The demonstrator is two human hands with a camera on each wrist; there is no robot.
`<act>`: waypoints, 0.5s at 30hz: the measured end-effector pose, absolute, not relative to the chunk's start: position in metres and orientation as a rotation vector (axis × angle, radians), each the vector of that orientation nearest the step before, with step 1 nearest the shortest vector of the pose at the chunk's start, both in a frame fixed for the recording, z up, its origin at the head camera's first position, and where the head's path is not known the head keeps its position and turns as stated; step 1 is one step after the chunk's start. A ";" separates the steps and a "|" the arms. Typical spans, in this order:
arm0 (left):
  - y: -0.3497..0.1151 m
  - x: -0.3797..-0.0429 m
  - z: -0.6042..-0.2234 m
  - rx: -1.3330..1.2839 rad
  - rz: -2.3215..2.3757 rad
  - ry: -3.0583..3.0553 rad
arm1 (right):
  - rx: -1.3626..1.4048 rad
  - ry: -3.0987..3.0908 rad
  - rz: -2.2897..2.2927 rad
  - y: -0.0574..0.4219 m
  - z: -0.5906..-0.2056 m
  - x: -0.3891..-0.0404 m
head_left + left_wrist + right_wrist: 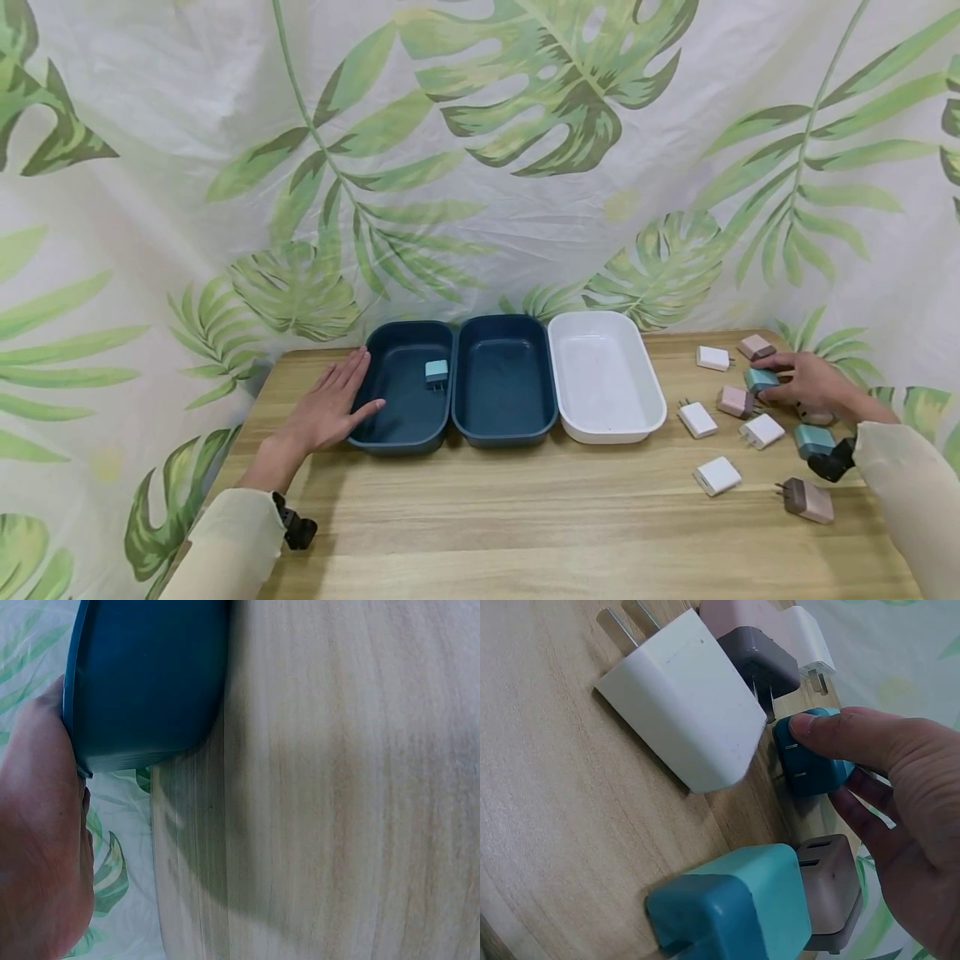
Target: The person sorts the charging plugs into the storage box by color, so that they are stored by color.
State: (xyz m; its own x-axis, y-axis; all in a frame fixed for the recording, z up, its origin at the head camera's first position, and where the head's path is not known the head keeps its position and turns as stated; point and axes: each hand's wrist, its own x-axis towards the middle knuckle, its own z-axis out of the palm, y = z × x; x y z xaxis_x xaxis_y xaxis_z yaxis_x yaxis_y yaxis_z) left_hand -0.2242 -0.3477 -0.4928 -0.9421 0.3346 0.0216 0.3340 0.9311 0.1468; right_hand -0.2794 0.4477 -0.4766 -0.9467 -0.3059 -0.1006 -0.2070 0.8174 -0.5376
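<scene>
My left hand (pixel 324 414) lies with straight fingers along the left rim of the leftmost dark blue tray (pixel 397 432). One teal charger (pixel 436 372) sits inside that tray. At the right, my right hand (pixel 813 385) pinches another teal charger (pixel 761 380) between thumb and fingers. In the right wrist view, the thumb presses on the prong side of this teal charger (pixel 810 763). A large-looking white charger (pixel 686 705), a second teal charger (pixel 731 900) and a brown charger (pixel 829 881) lie close to that hand.
A second dark blue tray (pixel 504 437) and a white tray (pixel 607 435) stand in a row beside the first. Several white, pink-brown and teal chargers lie scattered right of them, including a brown one (pixel 808 500) nearest the front. A leaf-print curtain (pixel 525 233) hangs behind the table.
</scene>
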 end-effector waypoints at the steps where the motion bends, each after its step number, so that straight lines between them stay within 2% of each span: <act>1: -0.348 -0.224 -0.493 0.534 0.231 3.082 | -0.401 2.821 -0.809 0.448 -0.477 -0.279; 15: -0.348 -0.223 -0.492 0.525 0.231 3.078 | -0.390 2.876 -0.811 0.450 -0.478 -0.276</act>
State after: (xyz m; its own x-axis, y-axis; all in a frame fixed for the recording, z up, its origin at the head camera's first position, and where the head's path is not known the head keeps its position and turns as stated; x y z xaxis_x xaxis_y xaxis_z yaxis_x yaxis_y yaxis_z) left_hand -0.2235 -0.3477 -0.4915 -0.9437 0.3306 0.0141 0.3290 0.9328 0.1468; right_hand -0.2761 0.4502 -0.4782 -0.9585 -0.2801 -0.0523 -0.2115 0.8223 -0.5283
